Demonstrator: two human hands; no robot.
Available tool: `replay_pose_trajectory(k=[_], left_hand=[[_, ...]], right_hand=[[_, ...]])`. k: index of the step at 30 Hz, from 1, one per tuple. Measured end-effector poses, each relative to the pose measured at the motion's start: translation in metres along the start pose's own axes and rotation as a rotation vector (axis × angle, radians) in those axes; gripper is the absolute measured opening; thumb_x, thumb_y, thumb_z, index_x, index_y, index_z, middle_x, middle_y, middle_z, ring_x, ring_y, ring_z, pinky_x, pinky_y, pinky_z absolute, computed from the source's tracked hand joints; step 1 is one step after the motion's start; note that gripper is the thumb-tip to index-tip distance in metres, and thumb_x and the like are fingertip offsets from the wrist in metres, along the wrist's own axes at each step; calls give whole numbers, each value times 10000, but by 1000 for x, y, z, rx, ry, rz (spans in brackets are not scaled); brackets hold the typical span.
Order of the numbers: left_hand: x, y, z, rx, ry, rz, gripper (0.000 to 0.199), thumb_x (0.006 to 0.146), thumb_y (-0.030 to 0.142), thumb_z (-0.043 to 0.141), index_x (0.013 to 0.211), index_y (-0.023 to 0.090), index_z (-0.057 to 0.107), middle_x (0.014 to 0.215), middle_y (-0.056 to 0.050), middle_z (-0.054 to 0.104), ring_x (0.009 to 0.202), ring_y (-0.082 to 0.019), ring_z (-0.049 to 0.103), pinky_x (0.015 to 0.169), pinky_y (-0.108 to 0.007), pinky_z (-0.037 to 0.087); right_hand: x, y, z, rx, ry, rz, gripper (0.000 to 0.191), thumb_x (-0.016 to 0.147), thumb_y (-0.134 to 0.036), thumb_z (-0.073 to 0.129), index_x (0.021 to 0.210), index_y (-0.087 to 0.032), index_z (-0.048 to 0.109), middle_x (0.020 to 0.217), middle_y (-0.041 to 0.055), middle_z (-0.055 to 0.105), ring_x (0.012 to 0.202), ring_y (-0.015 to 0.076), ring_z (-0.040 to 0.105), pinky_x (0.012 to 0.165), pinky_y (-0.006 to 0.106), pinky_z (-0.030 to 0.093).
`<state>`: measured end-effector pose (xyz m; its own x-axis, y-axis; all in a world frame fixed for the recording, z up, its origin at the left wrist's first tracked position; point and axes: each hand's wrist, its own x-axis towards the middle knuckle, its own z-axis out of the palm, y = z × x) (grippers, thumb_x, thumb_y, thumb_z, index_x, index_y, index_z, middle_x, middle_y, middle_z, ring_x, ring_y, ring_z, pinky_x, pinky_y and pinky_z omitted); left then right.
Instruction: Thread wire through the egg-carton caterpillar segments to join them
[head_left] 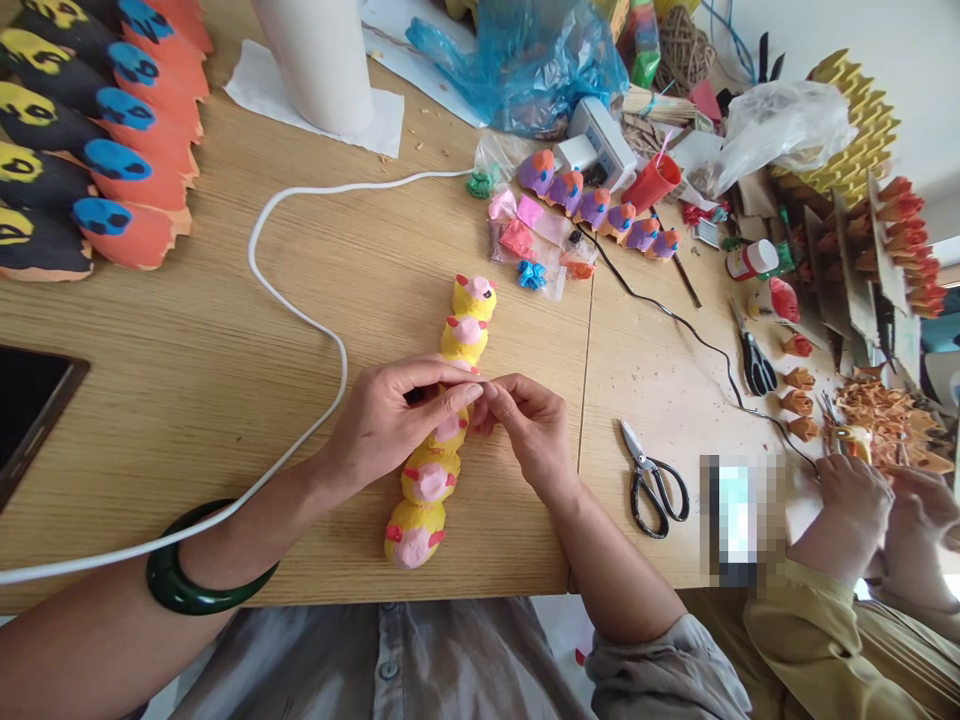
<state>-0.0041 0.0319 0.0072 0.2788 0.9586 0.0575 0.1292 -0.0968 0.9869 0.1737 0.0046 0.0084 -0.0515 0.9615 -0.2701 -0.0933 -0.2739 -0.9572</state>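
Note:
In front of me lies a row of yellow egg-carton cups (433, 480) with pink patches and small red pieces on them. The cup at the far end also carries a small black dot. My left hand (397, 405) and my right hand (525, 425) meet above the middle of the row, thumbs and fingers pinched together at the tips. Whatever sits between the fingertips is too small and covered to make out. Part of the row is hidden under my fingers. Beyond it are bags of coloured modelling clay (521, 235), pink, blue, green and orange.
Black-handled scissors (652, 485) lie to the right, and a white cable (300, 315) winds across the left. Purple painted cups (592, 205) stand at the back. Painted carton rows (127, 170) fill the far left. At right, a co-worker's hands (855, 510) work beside orange carton pieces.

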Motion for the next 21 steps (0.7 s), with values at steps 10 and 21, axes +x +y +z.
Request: replay_pose_trajectory(k=[10,21], left_hand=[[2,2,-2,2,6,-66,256,995,462,698,931,260,840,885,-37,825,793,-219,756,703,-338,629],[0,8,-2,-79,-55,-92,304,993,511,682,939,250,831,596,-1,645,567,-177,625,531,-318,559]], right_hand=[[1,1,-2,62,18,-16,390,913,-575,764,786,-209,716,660,-29,667,569,104,628,600,259,565],[-5,6,-6,-256,43,-427,268,978,-361,728,1239,-324,776,928,16,646,776,142,626,657,297,635]])
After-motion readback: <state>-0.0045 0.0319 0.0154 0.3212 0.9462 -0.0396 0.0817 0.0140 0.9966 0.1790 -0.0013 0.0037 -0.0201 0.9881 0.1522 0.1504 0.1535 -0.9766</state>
